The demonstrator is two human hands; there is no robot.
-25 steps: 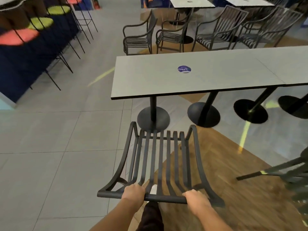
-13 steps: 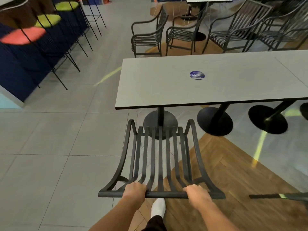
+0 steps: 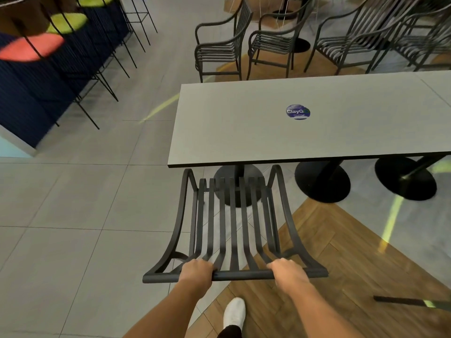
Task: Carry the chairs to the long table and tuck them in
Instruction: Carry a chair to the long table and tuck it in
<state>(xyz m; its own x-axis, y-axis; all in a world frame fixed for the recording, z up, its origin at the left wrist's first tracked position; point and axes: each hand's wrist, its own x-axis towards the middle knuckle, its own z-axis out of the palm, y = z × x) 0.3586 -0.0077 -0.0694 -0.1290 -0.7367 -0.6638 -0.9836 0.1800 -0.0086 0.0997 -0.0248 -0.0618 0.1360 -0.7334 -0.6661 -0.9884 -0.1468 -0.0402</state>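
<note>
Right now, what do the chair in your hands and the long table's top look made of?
Chair: likely painted metal; thin, curved matte black slats and a tubular top rail. Table top: looks like grey laminate, smooth and matte with a thin dark edge, though the core is hidden.

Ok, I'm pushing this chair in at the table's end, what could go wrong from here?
1. The chair has high armrests already at the table edge; they may knock it instead of sliding under.
2. The pedestal base sits straight ahead, so the chair could hit it.
3. Your shoe steps close behind while the left hand and right hand hold the backrest; you might kick it.
</note>
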